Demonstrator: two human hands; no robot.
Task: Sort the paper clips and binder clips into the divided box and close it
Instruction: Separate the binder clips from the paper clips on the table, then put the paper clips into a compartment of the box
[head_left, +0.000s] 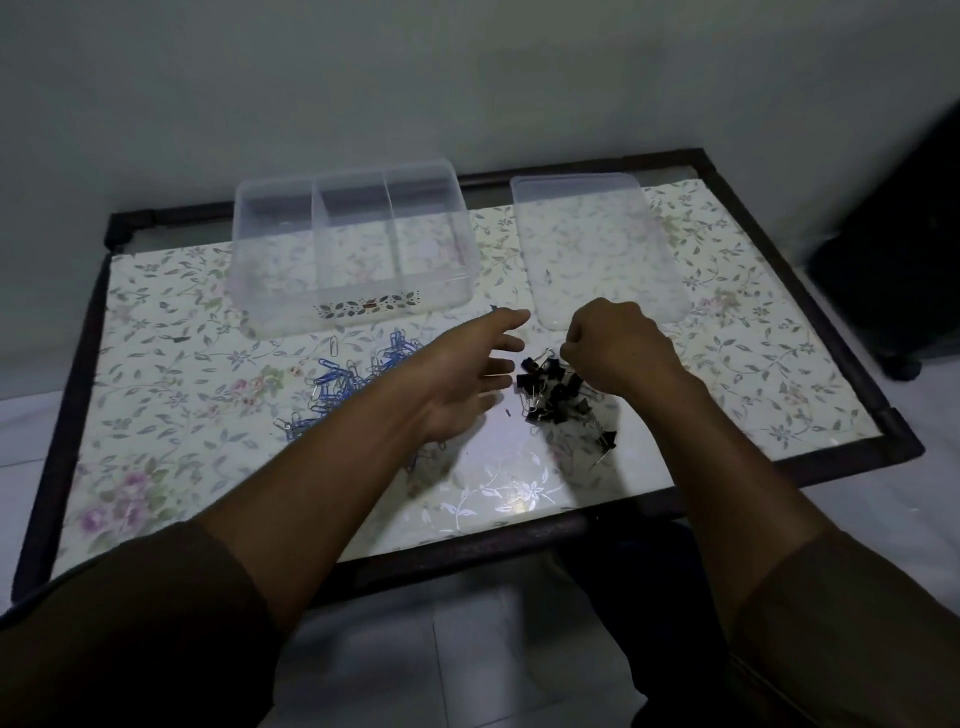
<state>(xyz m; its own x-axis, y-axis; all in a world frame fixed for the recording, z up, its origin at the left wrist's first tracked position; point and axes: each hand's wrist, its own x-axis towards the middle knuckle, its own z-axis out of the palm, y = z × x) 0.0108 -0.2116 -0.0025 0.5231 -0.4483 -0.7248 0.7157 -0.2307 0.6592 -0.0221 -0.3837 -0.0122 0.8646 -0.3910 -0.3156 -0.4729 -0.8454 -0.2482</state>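
Left hand (467, 379) spread beside binder clips (553, 389) (black); curled right hand (615, 345) over them, grip unclear.

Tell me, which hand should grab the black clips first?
Probably the right hand. It is curled right over the top of the black binder clips, though I cannot tell if it holds one. The left hand is open and flat, beside the pile and over the blue paper clips.

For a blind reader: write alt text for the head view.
Two bare hands, left hand open and right hand closed, reach over black binder clips beside blue paper clips. Behind sit an empty divided box and its lid.
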